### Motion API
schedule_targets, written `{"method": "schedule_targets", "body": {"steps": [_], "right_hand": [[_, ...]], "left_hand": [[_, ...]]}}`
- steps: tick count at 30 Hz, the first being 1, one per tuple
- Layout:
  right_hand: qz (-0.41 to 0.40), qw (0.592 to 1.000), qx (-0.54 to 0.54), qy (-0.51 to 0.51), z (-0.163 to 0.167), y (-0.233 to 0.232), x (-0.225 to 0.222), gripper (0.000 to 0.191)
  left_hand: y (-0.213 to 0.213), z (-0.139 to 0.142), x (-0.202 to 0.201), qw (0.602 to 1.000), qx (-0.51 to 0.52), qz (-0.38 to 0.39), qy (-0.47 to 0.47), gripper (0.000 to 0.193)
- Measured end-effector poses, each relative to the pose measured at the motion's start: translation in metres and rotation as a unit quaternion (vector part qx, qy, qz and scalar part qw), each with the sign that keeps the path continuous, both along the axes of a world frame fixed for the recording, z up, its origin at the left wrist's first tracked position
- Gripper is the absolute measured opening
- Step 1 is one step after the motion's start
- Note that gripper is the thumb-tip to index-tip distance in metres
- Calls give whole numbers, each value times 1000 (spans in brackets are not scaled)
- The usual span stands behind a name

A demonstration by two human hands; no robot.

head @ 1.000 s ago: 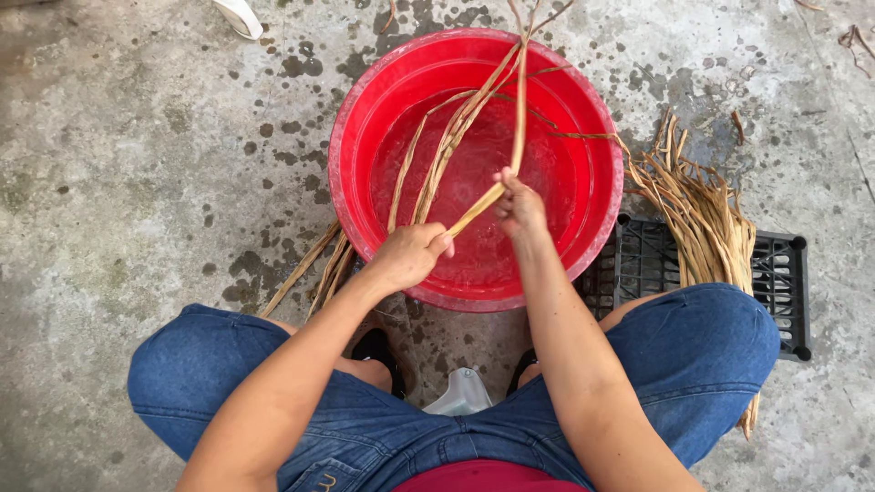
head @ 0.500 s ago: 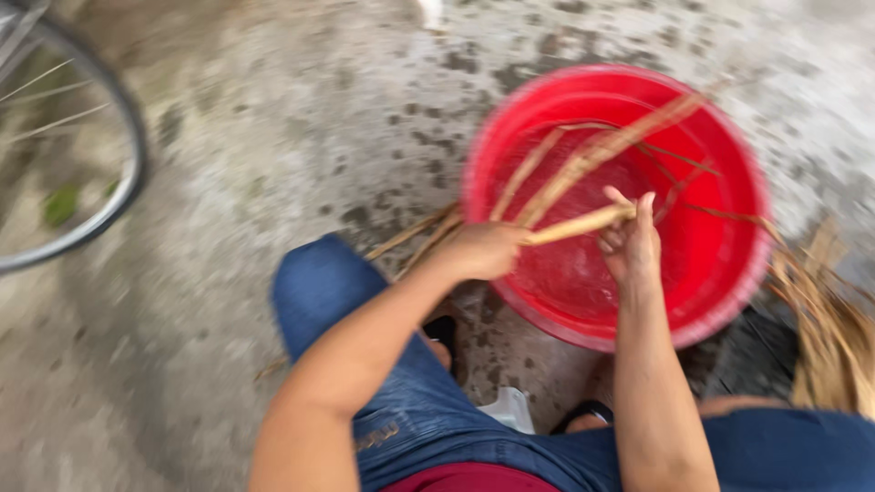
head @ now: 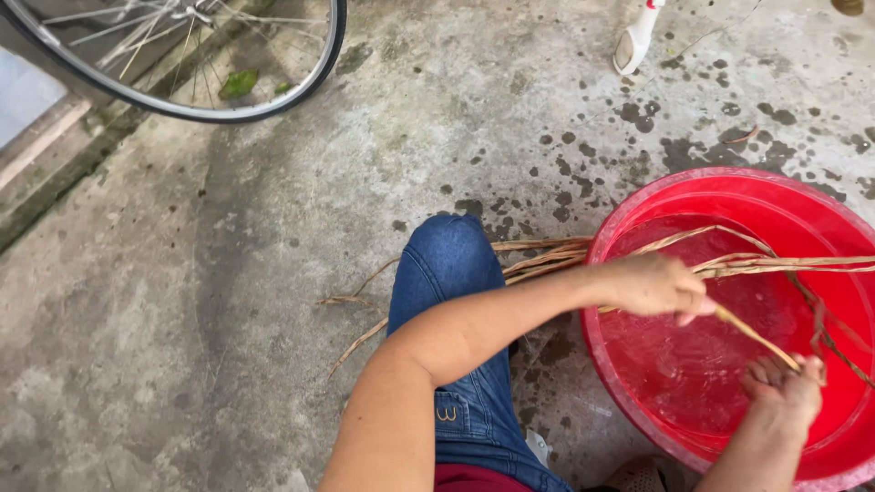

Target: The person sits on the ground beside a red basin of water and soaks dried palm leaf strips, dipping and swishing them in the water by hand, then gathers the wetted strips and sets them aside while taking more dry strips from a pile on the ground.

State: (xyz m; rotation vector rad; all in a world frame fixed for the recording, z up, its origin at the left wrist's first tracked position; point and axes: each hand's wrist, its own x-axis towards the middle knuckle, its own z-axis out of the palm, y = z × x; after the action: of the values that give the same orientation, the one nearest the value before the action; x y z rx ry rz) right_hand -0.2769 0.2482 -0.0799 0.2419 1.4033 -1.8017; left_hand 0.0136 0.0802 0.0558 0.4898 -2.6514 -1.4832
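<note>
Since half a second before, the view had been swung leftward, so that a bicycle wheel (head: 182, 64) was brought into the upper corner and the red plastic basin (head: 638, 210) was pushed to the right edge; the work itself was kept going, with the same dried reed strip (head: 752, 335) stretched between both hands over the water. The left hand (head: 652, 284) was closed around the strip's upper part, forearm reaching across the blue-jeaned knee (head: 447, 264). The right hand (head: 784, 392) was curled shut on its lower end, low inside the basin. More dried reeds (head: 538, 260) were left lying on the wet concrete floor (head: 228, 301), trailing over the rim.
</note>
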Motion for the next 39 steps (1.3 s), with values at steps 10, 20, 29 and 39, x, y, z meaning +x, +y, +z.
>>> {"method": "schedule_targets", "body": {"steps": [10,20,29,39], "right_hand": [[-68,975,-211,-26,-8,15,-2,96],[120,967,-224,-13,-2,-73,101,36],[-17,979,-197,41,90,-44,80,54],[-144,983,-84,-79,15,-16,25,30]], "left_hand": [[-23,53,46,986,4,168,-15,25],[33,-17,-18,987,-67,36,-139,36],[26,-32,-44,981,63,135,-121,32],[41,-8,-31,960,254,46,-108,30]]}}
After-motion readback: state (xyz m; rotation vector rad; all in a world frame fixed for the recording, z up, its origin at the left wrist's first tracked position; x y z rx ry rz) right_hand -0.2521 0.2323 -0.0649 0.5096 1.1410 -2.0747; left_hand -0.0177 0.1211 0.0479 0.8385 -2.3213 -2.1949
